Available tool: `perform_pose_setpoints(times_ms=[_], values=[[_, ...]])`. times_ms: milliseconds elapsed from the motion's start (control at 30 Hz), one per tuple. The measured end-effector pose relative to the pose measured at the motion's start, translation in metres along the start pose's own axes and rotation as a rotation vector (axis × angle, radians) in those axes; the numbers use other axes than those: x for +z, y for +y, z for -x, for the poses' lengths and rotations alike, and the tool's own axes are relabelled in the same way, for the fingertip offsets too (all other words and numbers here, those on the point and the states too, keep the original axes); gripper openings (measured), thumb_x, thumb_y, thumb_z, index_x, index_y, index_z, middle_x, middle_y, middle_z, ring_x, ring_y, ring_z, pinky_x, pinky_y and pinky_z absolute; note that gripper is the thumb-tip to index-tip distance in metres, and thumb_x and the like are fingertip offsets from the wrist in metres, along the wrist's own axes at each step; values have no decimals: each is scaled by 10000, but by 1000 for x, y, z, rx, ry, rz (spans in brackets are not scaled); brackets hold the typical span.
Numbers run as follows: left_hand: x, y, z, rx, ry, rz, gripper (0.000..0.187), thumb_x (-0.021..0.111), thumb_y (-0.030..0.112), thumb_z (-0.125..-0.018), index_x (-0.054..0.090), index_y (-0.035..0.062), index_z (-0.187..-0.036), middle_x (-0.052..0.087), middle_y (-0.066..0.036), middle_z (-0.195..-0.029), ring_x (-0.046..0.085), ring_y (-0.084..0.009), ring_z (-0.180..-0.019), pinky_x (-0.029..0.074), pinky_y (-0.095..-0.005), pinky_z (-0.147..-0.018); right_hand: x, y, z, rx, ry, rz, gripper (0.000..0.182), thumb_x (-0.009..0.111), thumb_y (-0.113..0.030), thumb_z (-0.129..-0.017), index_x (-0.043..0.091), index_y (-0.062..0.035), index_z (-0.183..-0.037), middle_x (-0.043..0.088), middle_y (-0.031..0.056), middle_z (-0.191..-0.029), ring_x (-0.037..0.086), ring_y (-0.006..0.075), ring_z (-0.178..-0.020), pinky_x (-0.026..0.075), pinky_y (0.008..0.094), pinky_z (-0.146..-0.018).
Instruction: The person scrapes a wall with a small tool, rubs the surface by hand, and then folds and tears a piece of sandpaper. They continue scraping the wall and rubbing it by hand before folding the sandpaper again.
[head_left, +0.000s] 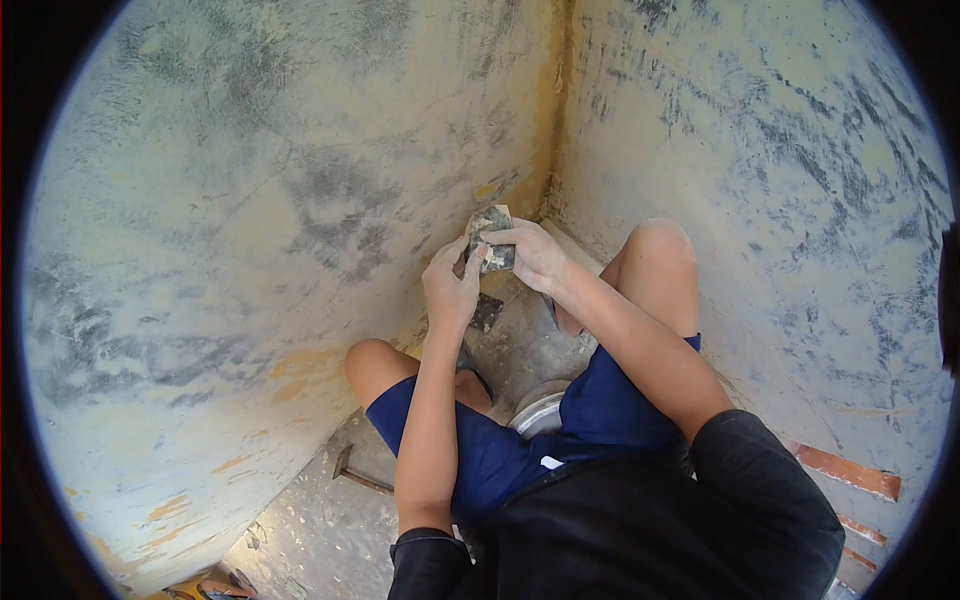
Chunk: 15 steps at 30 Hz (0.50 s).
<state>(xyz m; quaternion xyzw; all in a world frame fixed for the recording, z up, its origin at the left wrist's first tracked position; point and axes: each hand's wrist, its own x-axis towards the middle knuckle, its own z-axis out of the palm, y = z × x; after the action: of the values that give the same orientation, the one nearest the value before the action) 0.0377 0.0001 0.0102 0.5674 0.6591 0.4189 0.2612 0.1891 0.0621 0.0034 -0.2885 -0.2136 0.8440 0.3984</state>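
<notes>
A dark, worn flat piece (492,222) with pale smears is held up near the wall corner, between my two hands. My left hand (453,284) grips its lower left side, with the thumb on its face. From the right, my right hand (532,254) holds the same piece, thumb and fingers closed on it. Whether it is a sheet or a block, I cannot tell. Below my hands a dark scrap (486,312) lies on the floor.
Patchy plastered walls (340,210) (740,190) meet in a corner ahead. My knees are bent to both sides above a round pale object (540,408). A hammer-like tool (362,478) lies on the floor at left. Reddish strips (850,472) are at lower right.
</notes>
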Motion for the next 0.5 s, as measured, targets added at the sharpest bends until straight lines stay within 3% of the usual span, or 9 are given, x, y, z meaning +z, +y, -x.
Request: perform_pose_setpoints(times_ms=[67,167,300,400,467,500], values=[[-2,2,-3,4,-18,30,387,683,226,-940,667,-49,-1212,671,-221,-1230,662,-324,-1093,514,-367,-928,2,2,1,-5,-3,89,162,613,-51,-957,620,27,-1099,674,85,-990,674,182,-871,560,316,-800],[-7,6,-6,34,0,-71,380,707,186,-915,672,-21,-1232,691,-189,-1204,651,-301,-1140,475,-360,-1014,3,6,-1,16,3,60,131,613,-65,-961,636,9,-1067,674,69,-962,669,164,-850,547,300,-811],[-8,-1,-8,76,-24,-77,383,701,181,-905,675,-9,-1236,685,-175,-1230,635,-312,-1165,461,-372,-1031,7,7,-2,97,56,47,125,594,-95,-981,644,-4,-1051,677,55,-934,669,150,-835,545,302,-823],[-13,6,-6,122,-18,-140,358,692,159,-900,682,-8,-1217,676,-171,-1244,629,-332,-1162,470,-391,-1013,3,9,-4,27,68,264,143,565,-138,-1005,645,-28,-1049,672,34,-909,661,131,-816,548,304,-748],[-16,13,-4,184,76,-284,310,708,113,-878,705,9,-1170,675,-170,-1229,638,-342,-1114,485,-397,-974,6,13,-7,-65,328,222,200,535,-166,-1003,670,-22,-1036,675,46,-898,652,149,-813,496,288,-730],[-18,18,-6,185,68,-285,310,708,113,-878,705,9,-1170,675,-170,-1229,638,-342,-1114,485,-397,-974,8,13,-8,-66,334,217,200,535,-166,-1003,670,-22,-1036,675,46,-898,652,149,-813,496,288,-730]])
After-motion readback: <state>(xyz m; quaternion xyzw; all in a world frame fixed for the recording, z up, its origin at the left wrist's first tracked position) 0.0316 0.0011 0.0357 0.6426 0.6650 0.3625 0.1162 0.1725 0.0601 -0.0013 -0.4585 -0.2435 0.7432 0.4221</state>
